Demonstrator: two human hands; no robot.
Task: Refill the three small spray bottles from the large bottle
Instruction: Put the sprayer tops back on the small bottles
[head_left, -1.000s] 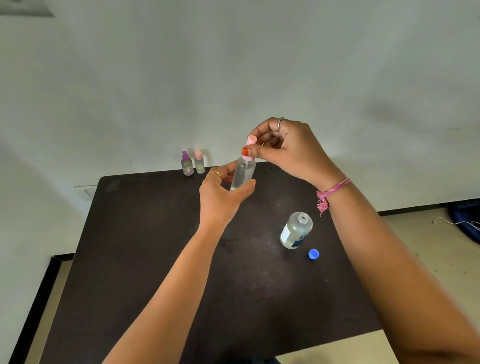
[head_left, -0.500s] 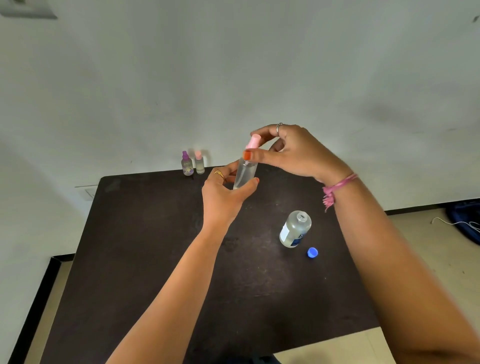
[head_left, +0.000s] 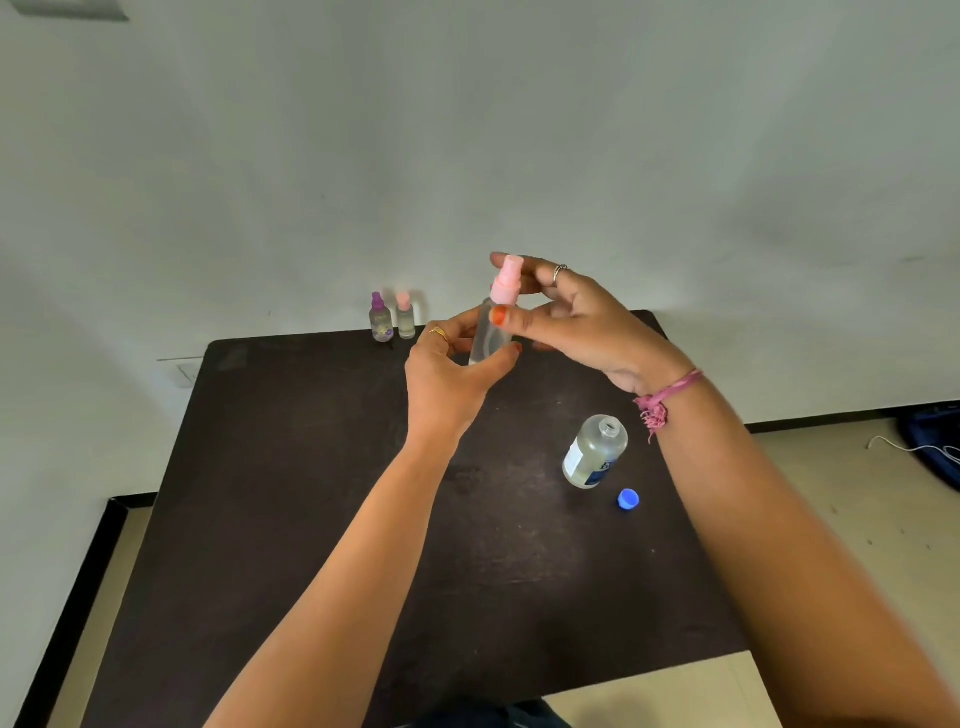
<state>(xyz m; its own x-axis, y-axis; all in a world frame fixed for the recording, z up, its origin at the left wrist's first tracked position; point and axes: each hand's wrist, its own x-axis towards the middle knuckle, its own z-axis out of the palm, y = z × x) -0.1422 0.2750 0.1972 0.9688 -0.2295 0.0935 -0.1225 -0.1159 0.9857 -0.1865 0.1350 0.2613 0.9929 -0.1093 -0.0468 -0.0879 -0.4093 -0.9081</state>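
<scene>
My left hand (head_left: 447, 374) grips a clear small spray bottle (head_left: 488, 340) upright above the dark table (head_left: 291, 499). My right hand (head_left: 582, 322) pinches its pink spray cap (head_left: 505, 283) between thumb and fingers. The large clear bottle (head_left: 595, 451) with a blue-and-white label stands uncapped on the table to the right, its blue cap (head_left: 628, 499) lying beside it. At the table's far edge stand a purple-topped spray bottle (head_left: 381, 318) and a pink-topped spray bottle (head_left: 405, 316), side by side.
The table backs against a pale wall. A dark bag with a white cable (head_left: 930, 447) lies on the tiled floor at the right. A wall socket (head_left: 188, 373) sits left of the table's far corner.
My right hand has turned on the pink cap, its fingers opening out more and its wrist dropping lower. The left hand and the bottle have stayed in place.
</scene>
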